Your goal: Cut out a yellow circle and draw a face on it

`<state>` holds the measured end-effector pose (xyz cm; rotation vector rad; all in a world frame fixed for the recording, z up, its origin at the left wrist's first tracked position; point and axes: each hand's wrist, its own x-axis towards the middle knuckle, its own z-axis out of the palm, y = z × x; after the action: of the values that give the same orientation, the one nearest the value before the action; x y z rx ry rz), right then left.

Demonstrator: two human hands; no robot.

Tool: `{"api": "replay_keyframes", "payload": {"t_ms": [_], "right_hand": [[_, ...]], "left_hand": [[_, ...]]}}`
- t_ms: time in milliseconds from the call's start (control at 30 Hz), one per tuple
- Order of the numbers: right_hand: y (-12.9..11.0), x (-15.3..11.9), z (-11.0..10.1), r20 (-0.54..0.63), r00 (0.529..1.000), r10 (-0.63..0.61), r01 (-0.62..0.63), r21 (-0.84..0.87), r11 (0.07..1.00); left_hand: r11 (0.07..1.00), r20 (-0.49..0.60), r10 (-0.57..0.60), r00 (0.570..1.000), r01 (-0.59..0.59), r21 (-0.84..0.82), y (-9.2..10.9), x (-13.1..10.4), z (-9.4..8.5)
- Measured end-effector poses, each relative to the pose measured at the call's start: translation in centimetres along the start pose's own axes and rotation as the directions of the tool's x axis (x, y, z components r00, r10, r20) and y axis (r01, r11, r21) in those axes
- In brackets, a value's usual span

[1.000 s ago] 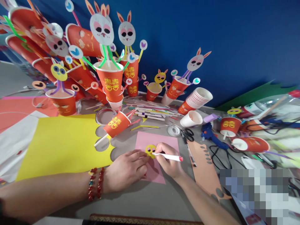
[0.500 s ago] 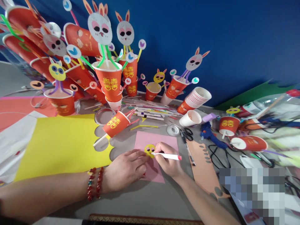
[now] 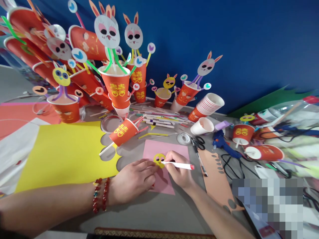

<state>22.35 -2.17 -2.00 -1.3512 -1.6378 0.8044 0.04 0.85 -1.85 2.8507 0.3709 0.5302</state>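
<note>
A small round yellow paper face [image 3: 159, 160] with pink-lidded eyes lies on a pink sheet [image 3: 163, 147]. My left hand [image 3: 136, 179], wearing red bead bracelets [image 3: 97, 196], rests palm down, its bent fingers holding the face's left edge against the sheet. A small red thing shows beneath those fingers, too hidden to name. In a pinch grip, my right hand [image 3: 179, 172] holds a white marker pen [image 3: 180, 165] with a red end. The pen's tip touches the face, below the eyes.
Left lies a yellow sheet [image 3: 67, 152] with round cut-outs; an orange cup [image 3: 123, 132] is tipped beside it. Rabbit-topped cups [image 3: 116, 88] crowd the back. Rightward are black scissors [image 3: 199, 142], a pen [image 3: 200, 162], a peach sheet [image 3: 215, 179] and a blue glue gun [image 3: 224, 144].
The marker pen has shifted very slightly in my right hand, its red end a little further right. My left hand stays in place on the yellow face.
</note>
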Motion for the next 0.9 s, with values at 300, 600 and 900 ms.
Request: {"api": "replay_keyframes", "payload": {"t_ms": [300, 600, 900], "right_hand": [[0.04, -0.03, 0.01, 0.014, 1.0, 0.015, -0.016, 0.036, 0.999], [-0.5, 0.07, -0.1, -0.041, 0.997, 0.069, -0.068, 0.022, 0.997], [-0.53, -0.07, -0.17, -0.039, 0.998, 0.039, -0.04, -0.02, 0.999]], "left_hand": [[1.0, -0.018, -0.005, 1.0, 0.005, -0.002, 0.06, 0.01, -0.01], [0.999, -0.047, 0.01, 0.999, -0.008, 0.039, 0.13, 0.3, -0.25], [1.0, -0.042, -0.003, 0.999, 0.004, 0.03, -0.01, 0.07, 0.22]]}}
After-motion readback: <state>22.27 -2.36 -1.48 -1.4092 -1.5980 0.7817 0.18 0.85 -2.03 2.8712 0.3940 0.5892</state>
